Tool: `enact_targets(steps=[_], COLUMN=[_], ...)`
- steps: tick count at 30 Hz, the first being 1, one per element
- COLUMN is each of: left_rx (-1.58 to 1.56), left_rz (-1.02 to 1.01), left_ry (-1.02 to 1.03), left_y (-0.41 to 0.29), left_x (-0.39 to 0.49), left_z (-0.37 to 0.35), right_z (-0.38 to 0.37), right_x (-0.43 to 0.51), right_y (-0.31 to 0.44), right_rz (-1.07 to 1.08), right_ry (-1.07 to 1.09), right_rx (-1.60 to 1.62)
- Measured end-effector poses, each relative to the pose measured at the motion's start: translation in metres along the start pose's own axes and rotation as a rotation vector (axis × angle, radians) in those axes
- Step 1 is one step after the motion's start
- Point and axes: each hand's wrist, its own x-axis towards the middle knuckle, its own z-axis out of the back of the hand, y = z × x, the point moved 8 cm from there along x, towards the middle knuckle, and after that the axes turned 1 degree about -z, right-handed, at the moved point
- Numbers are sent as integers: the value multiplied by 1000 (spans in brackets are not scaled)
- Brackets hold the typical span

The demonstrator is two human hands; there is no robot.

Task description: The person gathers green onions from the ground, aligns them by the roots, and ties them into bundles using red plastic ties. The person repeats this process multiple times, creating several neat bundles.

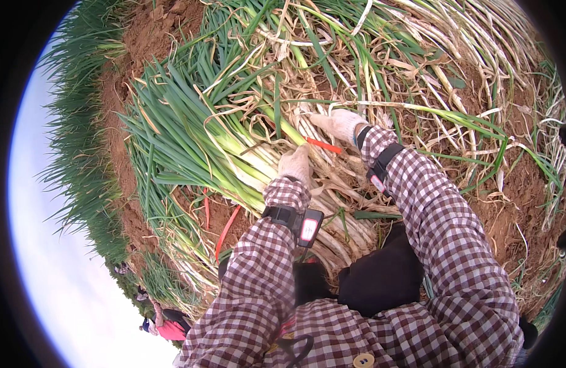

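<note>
A large bundle of green onions [246, 170] lies before me, its green leaves to the left and its pale stalks towards the lower right. My left hand [294, 165], in a pale glove, rests on the stalks beside the end of a red tie strip [323, 145]. Its fingertips are hidden among the onions. To the upper right, my right hand [340, 124], also gloved, reaches with its fingers over the dry roots and stalks; whether it grips any cannot be told. Straps with small devices are round both wrists.
More pulled onions [467, 37] lie across the top and right on brown soil [517, 221]. Another red strip [228, 233] lies left of my left forearm. Standing onion plants [80, 129] line the left. People [170, 322] are at the lower left.
</note>
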Motion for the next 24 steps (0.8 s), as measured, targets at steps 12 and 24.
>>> enact_targets(steps=[12,24], left_rx=[-325,-644], left_rz=[33,-497], left_ry=[215,713], left_y=[15,-73], left_x=[-22,-106], left_z=[-32,-116], right_z=[54,138], right_x=[-18,-134], right_y=[-28,44], right_rz=[111,245], right_ry=[256,371], right_rx=[-308,676])
